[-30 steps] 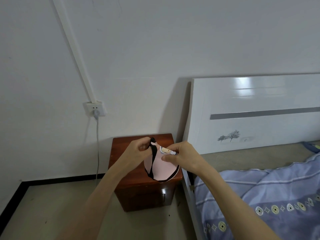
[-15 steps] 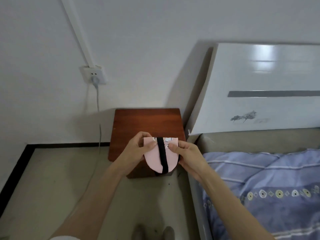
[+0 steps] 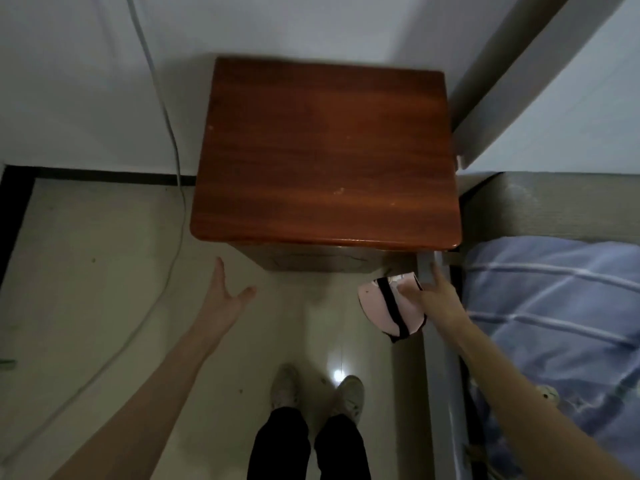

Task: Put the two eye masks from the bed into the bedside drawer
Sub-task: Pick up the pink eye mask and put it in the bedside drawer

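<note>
— What is your left hand doing?
— It is hovering empty, fingers spread apart, below the front of the wooden bedside cabinet, above the floor.
— And the right hand?
— I am pinching the pink eye mask with its black strap, hanging beside the cabinet's front corner, next to the blue quilt.

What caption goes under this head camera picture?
Right hand holds a pink eye mask beside the wooden bedside cabinet; left hand reaches open.
</note>
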Available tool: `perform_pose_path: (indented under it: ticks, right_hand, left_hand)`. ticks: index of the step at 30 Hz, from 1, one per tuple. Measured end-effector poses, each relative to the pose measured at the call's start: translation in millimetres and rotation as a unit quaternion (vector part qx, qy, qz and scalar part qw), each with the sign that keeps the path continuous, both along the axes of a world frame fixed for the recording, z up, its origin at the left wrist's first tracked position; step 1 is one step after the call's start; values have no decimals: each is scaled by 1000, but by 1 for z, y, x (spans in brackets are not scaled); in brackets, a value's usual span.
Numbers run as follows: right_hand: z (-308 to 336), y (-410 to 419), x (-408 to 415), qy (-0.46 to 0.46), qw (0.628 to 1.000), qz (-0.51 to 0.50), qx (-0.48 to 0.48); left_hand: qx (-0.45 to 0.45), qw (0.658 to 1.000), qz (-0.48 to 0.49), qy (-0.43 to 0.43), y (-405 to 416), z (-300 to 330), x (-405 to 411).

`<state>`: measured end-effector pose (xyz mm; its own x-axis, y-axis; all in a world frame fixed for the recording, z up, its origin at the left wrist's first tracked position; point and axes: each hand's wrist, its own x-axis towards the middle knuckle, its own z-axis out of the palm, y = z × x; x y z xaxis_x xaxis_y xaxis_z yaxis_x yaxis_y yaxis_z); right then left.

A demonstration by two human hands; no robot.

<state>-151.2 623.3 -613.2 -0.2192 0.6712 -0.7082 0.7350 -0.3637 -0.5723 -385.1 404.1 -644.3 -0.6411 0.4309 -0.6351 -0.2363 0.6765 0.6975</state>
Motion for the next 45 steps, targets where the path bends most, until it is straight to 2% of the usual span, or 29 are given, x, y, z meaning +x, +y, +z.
perform_pose_path:
  ticks: [4, 10, 21, 27, 30, 33, 38, 41, 45]
  right_hand:
    - [-46, 15, -6, 42, 999, -11, 33]
    - [-63, 20, -5, 77, 996, -18, 36]
    - [-48, -12, 14, 56, 998, -38, 5]
    - [-51, -38, 40, 24, 997, -49, -46]
    - [-53, -41, 42, 53, 994, -76, -59]
    - [-52, -42, 41, 70, 991, -89, -77]
    - [-33, -63, 32, 34, 989, -75, -121]
    - [-11, -71, 16, 82, 980, -57, -171]
    - [-1, -71, -23, 193, 947, -128, -224]
  left_hand:
    - [38, 999, 13, 21, 8, -46, -27]
    - [134, 990, 21, 24, 19, -57, -36]
    - [132, 991, 9, 19, -9, -48, -15]
    - [90, 992, 80, 20, -24, -40, 11]
    - [93, 986, 139, 27, -15, -40, 11]
    - [93, 985, 145, 14, -17, -43, 9]
    - [95, 982, 165, 6, -19, -44, 9]
    - [79, 986, 146, -3, -26, -47, 10]
    - [69, 990, 123, -7, -33, -53, 9]
